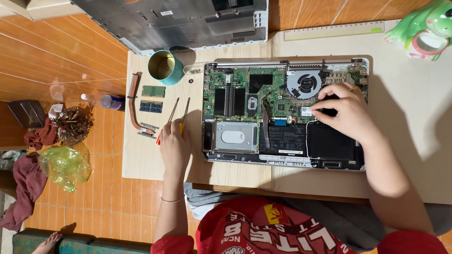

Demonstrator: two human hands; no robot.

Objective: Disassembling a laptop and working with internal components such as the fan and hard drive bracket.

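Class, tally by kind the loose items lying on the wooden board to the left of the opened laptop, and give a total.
Cup: 1
Memory modules: 2
Copper heat pipe: 1
Screwdrivers, under the left hand: 2
Total: 6

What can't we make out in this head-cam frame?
- Head view: what the right hand touches on the open laptop; its fingers cover it.
- Screwdriver handles: the left hand covers them, so the grip is unclear.
- Teal cup contents: too dark.
- Detached cover: cut by the top edge.
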